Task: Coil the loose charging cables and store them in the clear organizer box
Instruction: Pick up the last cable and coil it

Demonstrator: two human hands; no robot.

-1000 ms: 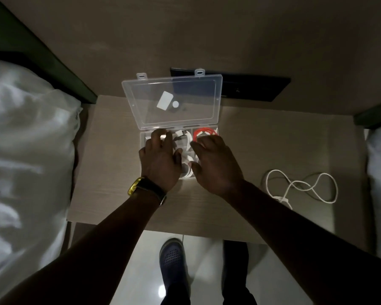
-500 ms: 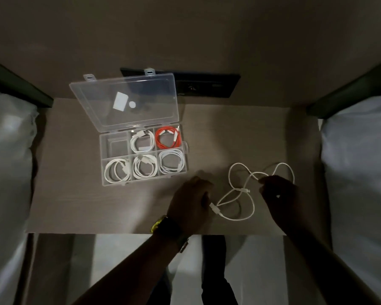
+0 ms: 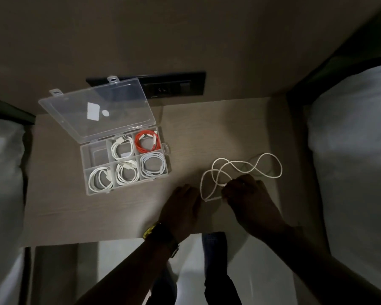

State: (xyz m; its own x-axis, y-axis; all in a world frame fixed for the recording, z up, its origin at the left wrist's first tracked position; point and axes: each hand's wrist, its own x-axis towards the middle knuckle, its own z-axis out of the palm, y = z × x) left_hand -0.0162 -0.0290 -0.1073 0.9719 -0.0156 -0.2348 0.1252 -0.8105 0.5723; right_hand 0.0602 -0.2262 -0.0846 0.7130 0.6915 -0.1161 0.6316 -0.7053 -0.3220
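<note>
The clear organizer box point(image 3: 165, 148) sits open on the left of the wooden table point(image 3: 53, 205), its lid point(image 3: 97, 113) tilted back. One compartment holds a coiled orange cable point(image 3: 146, 142); several others hold coiled white cables point(image 3: 122, 148), and the back-left one holds none. A loose white cable point(image 3: 271, 165) lies in tangled loops on the right. My right hand point(image 3: 249, 194) is closed on this cable near one end. My left hand point(image 3: 183, 205) lies against the loop's left side; its grip is hidden.
A black socket panel point(image 3: 174, 86) is set in the wall behind the box. White bedding flanks the table on the left point(image 3: 5, 172) and right point(image 3: 350, 150). The table's front edge point(image 3: 97, 241) runs under my wrists, with floor below.
Both hands left the organizer box and went right to the loose white cable. In the last half second my right hand closed on it and the loops shifted slightly.
</note>
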